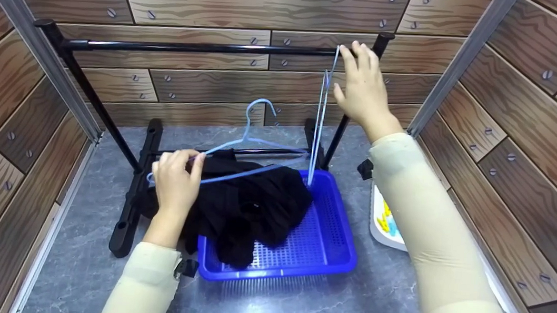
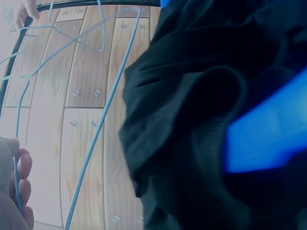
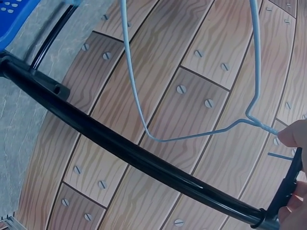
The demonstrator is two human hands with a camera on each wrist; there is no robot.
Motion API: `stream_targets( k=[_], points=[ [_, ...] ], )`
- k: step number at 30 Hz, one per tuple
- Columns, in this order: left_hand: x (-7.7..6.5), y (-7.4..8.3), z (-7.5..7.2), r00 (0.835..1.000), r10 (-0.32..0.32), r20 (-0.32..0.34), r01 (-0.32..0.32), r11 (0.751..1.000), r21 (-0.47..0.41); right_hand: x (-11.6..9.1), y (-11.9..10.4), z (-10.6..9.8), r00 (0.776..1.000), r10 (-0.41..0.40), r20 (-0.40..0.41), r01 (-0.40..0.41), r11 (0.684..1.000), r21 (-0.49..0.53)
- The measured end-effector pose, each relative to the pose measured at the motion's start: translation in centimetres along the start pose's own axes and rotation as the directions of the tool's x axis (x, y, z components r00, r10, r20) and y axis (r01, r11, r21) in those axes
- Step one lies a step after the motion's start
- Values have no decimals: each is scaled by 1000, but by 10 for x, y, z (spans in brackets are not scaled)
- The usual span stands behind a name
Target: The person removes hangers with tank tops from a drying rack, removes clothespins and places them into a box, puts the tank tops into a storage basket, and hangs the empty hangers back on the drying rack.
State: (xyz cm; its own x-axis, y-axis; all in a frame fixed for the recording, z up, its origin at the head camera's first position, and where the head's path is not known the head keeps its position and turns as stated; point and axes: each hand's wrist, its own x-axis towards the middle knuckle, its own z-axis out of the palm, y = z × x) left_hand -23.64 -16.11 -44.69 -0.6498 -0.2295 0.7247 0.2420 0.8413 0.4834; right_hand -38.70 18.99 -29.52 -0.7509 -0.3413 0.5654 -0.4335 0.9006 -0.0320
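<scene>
My left hand (image 1: 177, 182) grips one end of a light blue wire hanger (image 1: 246, 173), held with its hook up over a black garment (image 1: 252, 207). In the left wrist view, the fingers (image 2: 23, 167) curl round the hanger's wire. A second blue hanger (image 1: 316, 130) hangs by its hook near the right end of the black rail (image 1: 208, 49), seen edge-on. Beside that hook is my right hand (image 1: 364, 87), its fingers spread and extended across the rail. The right wrist view has the thumb (image 3: 293, 134) right at this hanger's neck.
The garment lies bunched in a blue perforated basket (image 1: 342, 255), spilling over its left side. A white tray (image 1: 380, 234) with yellow and light blue pieces stands to the right, partly behind my right sleeve. The black rack's foot (image 1: 124, 236) rests at left; wood-patterned walls surround the floor.
</scene>
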Motion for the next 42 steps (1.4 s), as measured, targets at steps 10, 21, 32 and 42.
stream_targets(
  k=[10,21,32,42],
  points=[
    [25,11,-7,997,-32,-77,36,998,43,0,1,1,1000,-3,-17,4,1000,8],
    [46,27,-5,985,-115,-129,125,990,70,0,2,4,999,-6,-36,5,1000,-2],
    [61,38,7,963,-222,-152,233,971,59,1,1,7,999,-3,-46,3,1000,-5],
    [75,47,19,949,-302,-90,308,949,62,1,0,8,998,-2,-67,2,1000,-8]
  ],
)
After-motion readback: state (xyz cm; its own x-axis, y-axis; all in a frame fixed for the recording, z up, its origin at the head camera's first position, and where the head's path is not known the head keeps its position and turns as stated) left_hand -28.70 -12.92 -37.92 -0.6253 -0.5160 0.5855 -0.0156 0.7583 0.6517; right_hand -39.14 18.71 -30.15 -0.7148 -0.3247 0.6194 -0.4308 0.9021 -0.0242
